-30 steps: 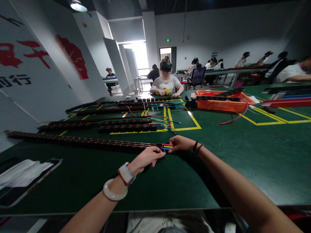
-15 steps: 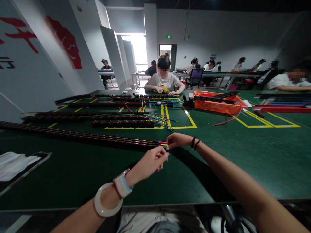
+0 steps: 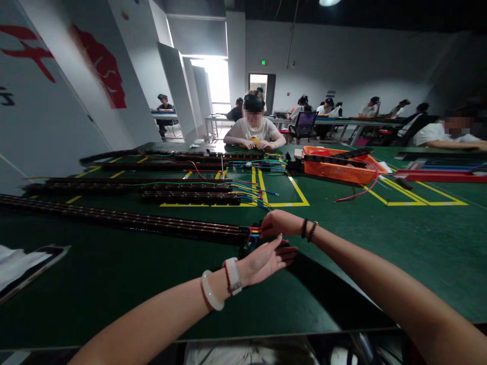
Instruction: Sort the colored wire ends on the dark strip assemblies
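A long dark strip assembly (image 3: 152, 219) with copper-coloured lines runs from the left edge to the middle of the table. Red, yellow and blue wires (image 3: 255, 231) come out of its near right end. My right hand (image 3: 281, 223), with two dark bracelets at the wrist, is closed on these wires; its fingertips are partly hidden. Just below, my left hand (image 3: 268, 259) is open, palm turned up and fingers stretched to the right, holding nothing. A watch band and a white bangle are on that arm. A small dark piece (image 3: 247, 247) shows beside the strip's end.
More strips with loose coloured wires (image 3: 190, 195) lie beyond, over yellow tape outlines (image 3: 281, 205). An orange basket (image 3: 338, 171) holds dark parts at the back right. Across the table sits a co-worker (image 3: 262, 129). White sheets (image 3: 23, 266) lie at the left.
My left hand has moved right and opened from a closed pose into a flat palm. My right hand stays at the wires. The view has shifted slightly.
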Tool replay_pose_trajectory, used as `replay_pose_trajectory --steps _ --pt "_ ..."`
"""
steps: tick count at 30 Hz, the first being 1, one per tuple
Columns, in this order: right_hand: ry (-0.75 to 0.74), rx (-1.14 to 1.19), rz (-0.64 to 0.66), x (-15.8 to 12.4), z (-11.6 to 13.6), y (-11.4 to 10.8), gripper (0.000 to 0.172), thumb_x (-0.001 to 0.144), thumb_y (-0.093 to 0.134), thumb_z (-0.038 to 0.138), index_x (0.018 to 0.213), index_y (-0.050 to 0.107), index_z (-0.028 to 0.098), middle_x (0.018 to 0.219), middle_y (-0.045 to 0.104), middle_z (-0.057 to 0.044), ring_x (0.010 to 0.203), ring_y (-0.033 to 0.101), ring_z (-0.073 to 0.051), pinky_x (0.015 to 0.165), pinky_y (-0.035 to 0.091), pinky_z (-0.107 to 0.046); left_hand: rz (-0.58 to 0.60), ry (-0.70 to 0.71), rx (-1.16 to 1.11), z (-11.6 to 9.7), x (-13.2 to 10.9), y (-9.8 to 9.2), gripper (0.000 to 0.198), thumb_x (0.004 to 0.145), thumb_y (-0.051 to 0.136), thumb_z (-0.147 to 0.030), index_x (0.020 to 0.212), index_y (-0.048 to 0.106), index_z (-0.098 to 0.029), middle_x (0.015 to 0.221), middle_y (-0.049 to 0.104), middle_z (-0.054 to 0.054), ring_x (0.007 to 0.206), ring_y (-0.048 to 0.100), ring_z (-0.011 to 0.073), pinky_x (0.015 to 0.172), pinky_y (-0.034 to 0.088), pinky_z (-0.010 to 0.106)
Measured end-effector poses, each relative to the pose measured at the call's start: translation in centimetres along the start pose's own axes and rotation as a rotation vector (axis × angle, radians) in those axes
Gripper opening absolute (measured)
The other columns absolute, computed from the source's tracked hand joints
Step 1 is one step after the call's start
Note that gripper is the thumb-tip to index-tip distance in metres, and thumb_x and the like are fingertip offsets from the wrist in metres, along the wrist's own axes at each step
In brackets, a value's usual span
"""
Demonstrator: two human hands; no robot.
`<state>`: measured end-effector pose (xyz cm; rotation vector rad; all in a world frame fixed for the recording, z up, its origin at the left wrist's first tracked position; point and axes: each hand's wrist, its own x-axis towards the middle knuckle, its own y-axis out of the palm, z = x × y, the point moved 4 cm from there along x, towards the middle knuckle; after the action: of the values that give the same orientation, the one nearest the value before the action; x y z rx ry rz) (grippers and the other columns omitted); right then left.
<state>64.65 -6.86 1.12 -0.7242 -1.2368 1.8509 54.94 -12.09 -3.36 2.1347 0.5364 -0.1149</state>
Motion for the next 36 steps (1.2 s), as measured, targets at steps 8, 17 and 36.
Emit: replay_pose_trajectory --steps 8,17,36 --pt "0.159 -0.281 -0.175 -1.1 1.2 0.8 0.017 0.081 0.054 0.017 0.082 0.072 0.017 0.079 0.069 -0.006 0.073 0.058 -0.015 0.071 0.035 -0.027 -0.158 0.193 -0.154 -1.0 -0.6 0.0 0.023 0.088 0.05 -0.034 0.092 0.062 -0.014 0.094 0.065 0.009 0.091 0.061 0.0153 0.095 0.04 0.03" --pt "0.12 -0.568 -0.276 -2.1 3.2 2.3 0.014 0.086 0.05 0.016 0.084 0.064 0.016 0.078 0.065 -0.005 0.075 0.056 -0.016 0.088 0.032 -0.034 -0.27 0.327 -0.258 -1.4 -0.9 -1.2 0.017 0.087 0.047 -0.014 0.082 0.063 -0.013 0.092 0.066 0.008 0.088 0.061 0.0134 0.092 0.044 0.027" --pt "-0.053 -0.684 -0.439 -3.4 4.1 3.3 0.03 0.089 0.046 0.018 0.113 0.06 0.009 0.121 0.058 -0.013 0.106 0.053 -0.022 0.099 0.039 -0.037 -0.406 0.408 -0.231 -1.3 0.0 -1.6 0.02 0.091 0.042 -0.018 0.093 0.062 -0.017 0.099 0.067 0.005 0.093 0.061 0.0113 0.091 0.046 0.027"
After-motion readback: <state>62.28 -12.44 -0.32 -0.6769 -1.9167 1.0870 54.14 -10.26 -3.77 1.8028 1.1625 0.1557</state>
